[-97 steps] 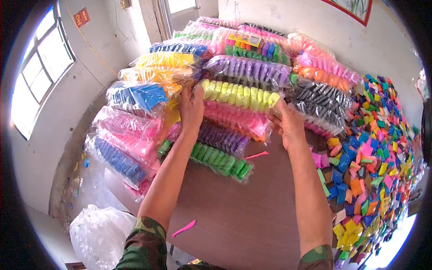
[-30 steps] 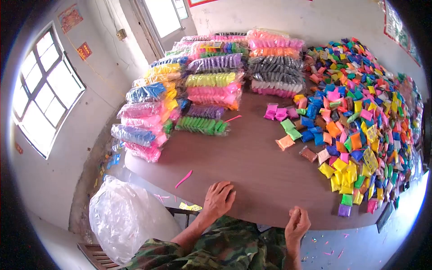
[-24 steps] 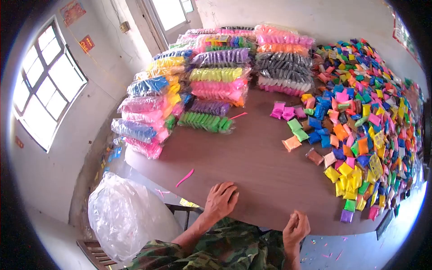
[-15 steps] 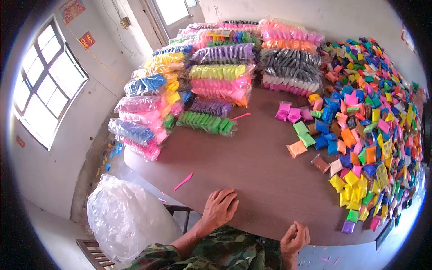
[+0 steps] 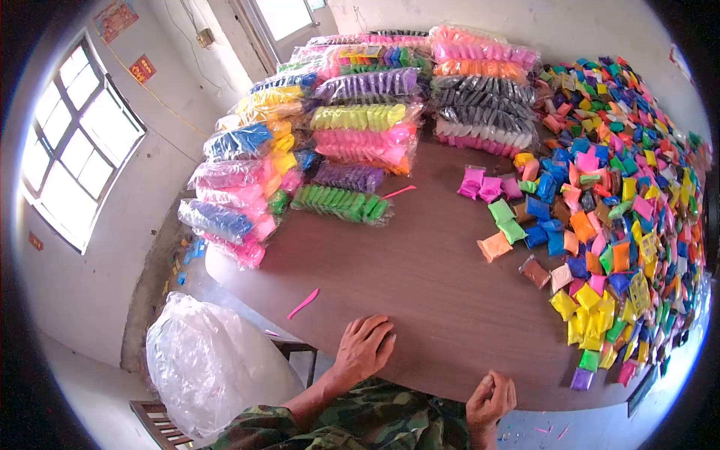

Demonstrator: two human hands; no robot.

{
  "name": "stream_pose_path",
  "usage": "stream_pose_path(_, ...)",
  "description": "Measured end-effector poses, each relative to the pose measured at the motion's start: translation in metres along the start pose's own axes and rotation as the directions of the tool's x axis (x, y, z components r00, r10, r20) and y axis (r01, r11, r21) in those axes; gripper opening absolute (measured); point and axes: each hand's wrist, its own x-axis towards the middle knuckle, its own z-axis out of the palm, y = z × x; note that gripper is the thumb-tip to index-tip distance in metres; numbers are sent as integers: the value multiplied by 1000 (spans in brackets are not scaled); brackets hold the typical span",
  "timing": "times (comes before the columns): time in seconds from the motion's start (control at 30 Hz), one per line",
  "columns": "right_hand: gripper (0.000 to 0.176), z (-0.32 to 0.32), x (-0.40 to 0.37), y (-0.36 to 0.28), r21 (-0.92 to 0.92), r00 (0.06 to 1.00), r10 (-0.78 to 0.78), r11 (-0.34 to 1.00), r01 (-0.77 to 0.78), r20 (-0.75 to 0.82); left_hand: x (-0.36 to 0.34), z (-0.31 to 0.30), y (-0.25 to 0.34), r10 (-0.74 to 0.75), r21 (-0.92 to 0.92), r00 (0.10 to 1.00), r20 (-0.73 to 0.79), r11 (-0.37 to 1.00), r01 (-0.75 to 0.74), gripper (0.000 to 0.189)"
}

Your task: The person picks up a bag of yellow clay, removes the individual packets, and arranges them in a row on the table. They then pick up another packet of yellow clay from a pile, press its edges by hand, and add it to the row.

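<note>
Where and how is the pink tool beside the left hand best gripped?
Probably around mid-length: the pink tool looks slim and lies flat and slanted, so fingertips could pinch across its narrow width from above. Coming from its right seems easiest, where the left hand rests.

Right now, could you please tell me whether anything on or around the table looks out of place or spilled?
Pink scraps on the floor at lower right look like dropped litter. One pink plastic tool lies by itself near the left hand, perhaps mislaid. Nothing looks clearly damaged.
</note>
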Motion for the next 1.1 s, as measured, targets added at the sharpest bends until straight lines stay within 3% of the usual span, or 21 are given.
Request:
stream_pose_path(0.57, 11, -1, -3, -4, -31, 994, 98, 995, -97, 51, 0, -1, 1, -6, -2, 1000, -8, 1000, 6, 26)
stream_pose_path(1.1, 11, 3, -2, 0, -10, 1000, 19, 1000, -19, -12, 1, 1, 2, -34, -17, 999, -33, 999, 34, 24)
